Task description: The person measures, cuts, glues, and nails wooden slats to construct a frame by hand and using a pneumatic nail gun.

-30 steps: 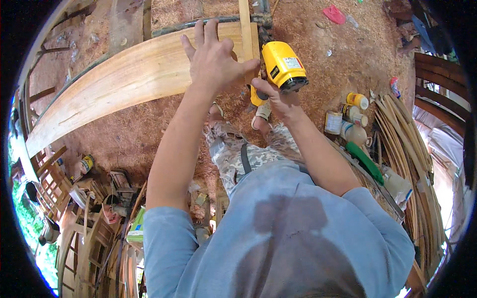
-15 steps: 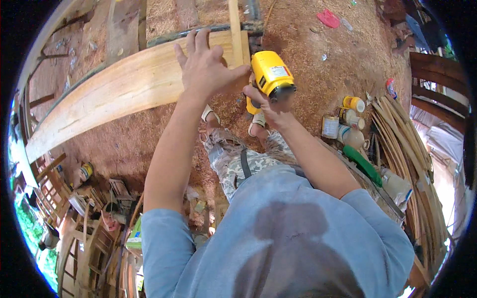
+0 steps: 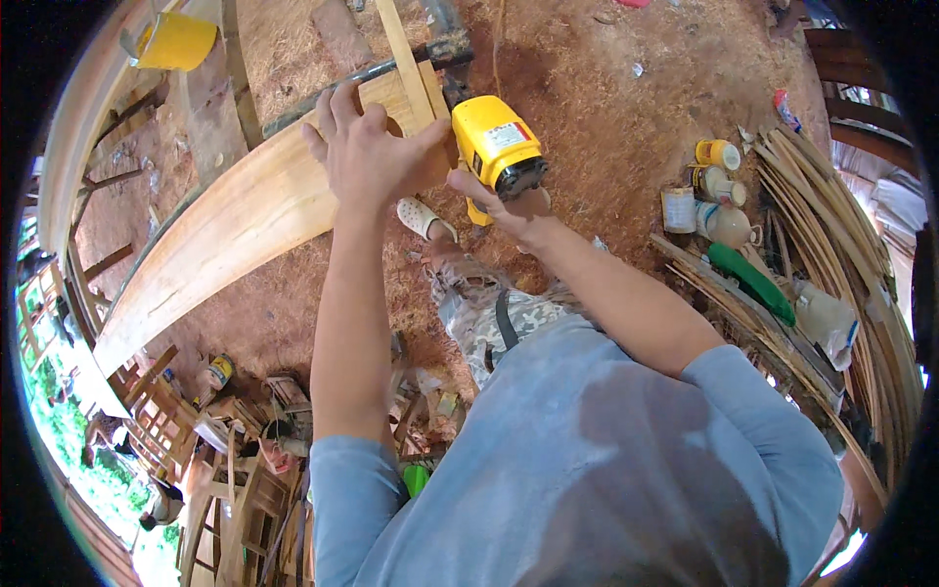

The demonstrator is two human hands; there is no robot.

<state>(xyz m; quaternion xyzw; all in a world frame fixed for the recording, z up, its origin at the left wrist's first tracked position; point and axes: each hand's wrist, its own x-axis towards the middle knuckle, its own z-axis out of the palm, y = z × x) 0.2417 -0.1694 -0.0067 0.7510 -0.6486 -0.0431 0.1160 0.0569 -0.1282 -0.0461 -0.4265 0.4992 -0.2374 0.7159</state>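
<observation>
R hand [image 3: 507, 212] grips ylw pwr tool [image 3: 492, 132] (L hand [image 3: 367, 161] nr board [image 3: 245, 215]).

the right hand's [image 3: 511, 217] fingers are mostly hidden behind the yellow power tool [image 3: 494, 135].

Over there, the left camera of a head-worn pair faces steeply down, its wide fisheye circle taking in the blue shirt [image 3: 509, 440] closest, the left hand [image 3: 367, 161] and right hand [image 3: 501, 207] near, the brown floor [image 3: 597, 117] farther off, straight edges bending rimward.
</observation>
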